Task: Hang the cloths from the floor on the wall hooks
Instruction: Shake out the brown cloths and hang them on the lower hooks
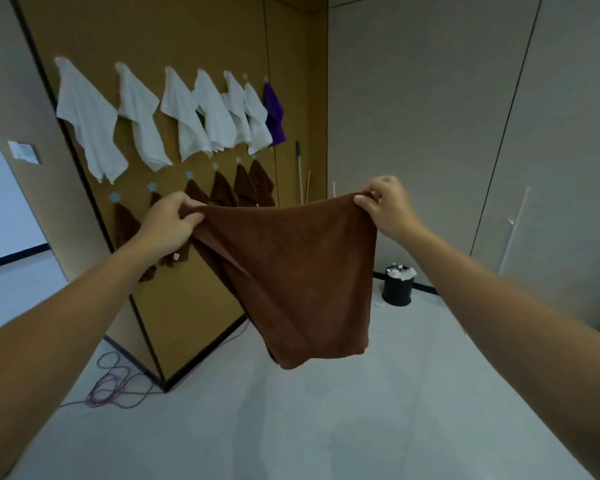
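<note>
A brown cloth hangs spread in the air in front of me. My left hand pinches its top left corner and my right hand pinches its top right corner. Behind it stands a tan wall panel with two rows of hooks. Several white cloths and one purple cloth hang on the upper row. Several brown cloths hang on the lower row of pale blue hooks, partly hidden by my left hand and the held cloth.
A black waste bin with white scraps stands on the floor at the far wall. Loose cables lie on the grey floor by the panel's corner. Thin poles lean in the corner. A grey door with a long handle is at right.
</note>
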`<state>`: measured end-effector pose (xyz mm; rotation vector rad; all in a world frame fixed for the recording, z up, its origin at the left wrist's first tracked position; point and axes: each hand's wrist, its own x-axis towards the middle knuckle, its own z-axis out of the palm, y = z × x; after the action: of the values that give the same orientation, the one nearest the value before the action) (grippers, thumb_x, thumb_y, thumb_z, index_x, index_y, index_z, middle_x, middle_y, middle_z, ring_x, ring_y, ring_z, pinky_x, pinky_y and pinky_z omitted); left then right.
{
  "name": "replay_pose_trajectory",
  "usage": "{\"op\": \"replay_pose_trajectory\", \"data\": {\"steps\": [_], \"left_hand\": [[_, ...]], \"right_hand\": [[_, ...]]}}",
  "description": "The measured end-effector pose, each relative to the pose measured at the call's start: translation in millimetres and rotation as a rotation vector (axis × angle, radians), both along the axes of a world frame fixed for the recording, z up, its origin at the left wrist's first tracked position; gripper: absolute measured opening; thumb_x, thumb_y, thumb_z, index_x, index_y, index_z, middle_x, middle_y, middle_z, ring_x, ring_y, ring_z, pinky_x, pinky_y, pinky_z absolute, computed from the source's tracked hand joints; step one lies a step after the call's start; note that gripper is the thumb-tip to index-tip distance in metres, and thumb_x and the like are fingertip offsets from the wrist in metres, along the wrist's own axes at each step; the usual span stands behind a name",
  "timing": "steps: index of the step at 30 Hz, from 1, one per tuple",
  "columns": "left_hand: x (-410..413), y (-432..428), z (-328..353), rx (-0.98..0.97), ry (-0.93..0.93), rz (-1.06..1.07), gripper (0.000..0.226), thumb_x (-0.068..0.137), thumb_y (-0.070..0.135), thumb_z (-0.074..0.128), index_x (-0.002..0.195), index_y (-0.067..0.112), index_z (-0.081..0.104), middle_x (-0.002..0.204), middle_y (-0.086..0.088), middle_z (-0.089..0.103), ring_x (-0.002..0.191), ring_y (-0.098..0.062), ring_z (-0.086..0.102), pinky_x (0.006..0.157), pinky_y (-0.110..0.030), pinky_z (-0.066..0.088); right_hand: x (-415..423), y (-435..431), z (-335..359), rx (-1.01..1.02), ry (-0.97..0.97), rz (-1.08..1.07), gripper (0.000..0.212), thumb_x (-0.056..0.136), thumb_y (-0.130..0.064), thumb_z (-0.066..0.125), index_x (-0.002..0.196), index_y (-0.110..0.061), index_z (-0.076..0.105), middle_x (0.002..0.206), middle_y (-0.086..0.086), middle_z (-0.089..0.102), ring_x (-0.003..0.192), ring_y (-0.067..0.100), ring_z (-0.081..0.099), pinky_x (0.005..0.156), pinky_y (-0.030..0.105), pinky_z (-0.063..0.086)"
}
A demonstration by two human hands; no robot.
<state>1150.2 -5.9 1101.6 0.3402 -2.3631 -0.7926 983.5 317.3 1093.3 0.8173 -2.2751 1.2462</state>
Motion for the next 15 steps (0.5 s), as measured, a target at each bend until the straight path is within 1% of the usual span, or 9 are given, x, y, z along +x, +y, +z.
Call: {"op": "replay_pose_trajectory", "data": {"steps": [2,4,5,6,8,10,11,13,15], "left_hand": [[-42.4,8.6,-2.2,0.004,0.024,-0.040,0.006,0.097,0.016,0.056,0.092,0.013,0.055,0.094,-0.003,0.062,0.086,-0.019,0.060,0.073,-0.035,0.050],[-86.6,14.9,-2.0,-0.040,0.021,-0.096,0.005,0.097,0.010,0.053,0.095,0.014,0.052,0.095,-0.001,0.060,0.086,-0.016,0.059,0.066,-0.030,0.048],[-107.6,15.8,-1.6,-0.071,0.004,-0.123,0.011,0.098,0.006,0.050,0.095,0.017,0.050,0.097,0.000,0.059,0.087,-0.015,0.058,0.063,-0.026,0.046],[-128.3,16.5,-0.7,-0.103,-0.027,-0.144,0.018,0.098,0.003,0.047,0.093,0.020,0.049,0.098,0.001,0.058,0.087,-0.015,0.057,0.061,-0.023,0.043],[-171.2,15.0,2.8,-0.156,-0.118,-0.168,0.033,0.098,-0.004,0.041,0.086,0.027,0.049,0.100,0.004,0.057,0.082,-0.016,0.056,0.059,-0.022,0.042],[-212.1,17.0,7.3,-0.199,-0.216,-0.177,0.046,0.096,-0.010,0.036,0.079,0.028,0.055,0.101,0.007,0.057,0.084,-0.014,0.054,0.069,-0.024,0.047],[-232.1,18.8,9.3,-0.203,-0.249,-0.179,0.049,0.095,-0.014,0.034,0.079,0.024,0.061,0.103,0.010,0.056,0.089,-0.012,0.052,0.076,-0.020,0.047],[-272.5,20.5,11.2,-0.170,-0.291,-0.182,0.052,0.096,-0.014,0.030,0.088,0.019,0.071,0.113,0.010,0.054,0.102,-0.012,0.050,0.080,-0.011,0.045],[-310.3,23.8,10.3,-0.147,-0.318,-0.174,0.054,0.098,-0.009,0.030,0.096,0.024,0.074,0.122,0.007,0.054,0.108,-0.016,0.051,0.087,-0.018,0.046]], "right_hand": [[-45.9,-0.8,-7.3,0.021,-0.018,-0.004,0.009,0.097,-0.019,0.058,0.090,-0.018,0.051,0.098,0.000,0.053,0.086,0.012,0.048,0.066,0.013,0.035],[-92.3,1.4,-10.4,0.007,-0.051,-0.006,0.012,0.100,-0.019,0.052,0.089,-0.018,0.047,0.083,-0.009,0.049,0.072,0.006,0.046,0.055,0.008,0.032],[-114.8,2.8,-11.0,0.002,-0.054,0.011,0.015,0.100,-0.018,0.051,0.086,-0.020,0.045,0.079,-0.011,0.047,0.070,0.002,0.044,0.053,0.006,0.032],[-138.8,4.9,-11.7,0.002,-0.056,0.034,0.018,0.100,-0.015,0.051,0.085,-0.021,0.044,0.079,-0.010,0.048,0.070,0.000,0.044,0.051,0.004,0.032],[-186.7,9.7,-9.0,0.006,-0.068,0.090,0.016,0.100,-0.010,0.050,0.090,-0.022,0.046,0.084,-0.004,0.053,0.075,0.000,0.048,0.053,0.002,0.033],[-230.5,15.6,-5.6,0.050,-0.059,0.141,0.018,0.100,-0.007,0.047,0.100,-0.025,0.047,0.090,-0.003,0.056,0.079,-0.001,0.051,0.056,0.003,0.035],[-250.0,18.3,-3.6,0.085,-0.051,0.162,0.021,0.101,-0.006,0.044,0.102,-0.027,0.048,0.091,-0.004,0.057,0.079,0.000,0.052,0.056,0.004,0.037],[-287.0,20.4,0.6,0.153,-0.019,0.206,0.030,0.102,-0.002,0.037,0.100,-0.028,0.051,0.093,-0.004,0.059,0.080,0.001,0.053,0.058,0.005,0.039],[-323.0,18.5,2.1,0.193,-0.002,0.233,0.042,0.099,0.006,0.033,0.093,-0.027,0.058,0.095,-0.003,0.058,0.083,0.001,0.053,0.064,0.008,0.040]]}}
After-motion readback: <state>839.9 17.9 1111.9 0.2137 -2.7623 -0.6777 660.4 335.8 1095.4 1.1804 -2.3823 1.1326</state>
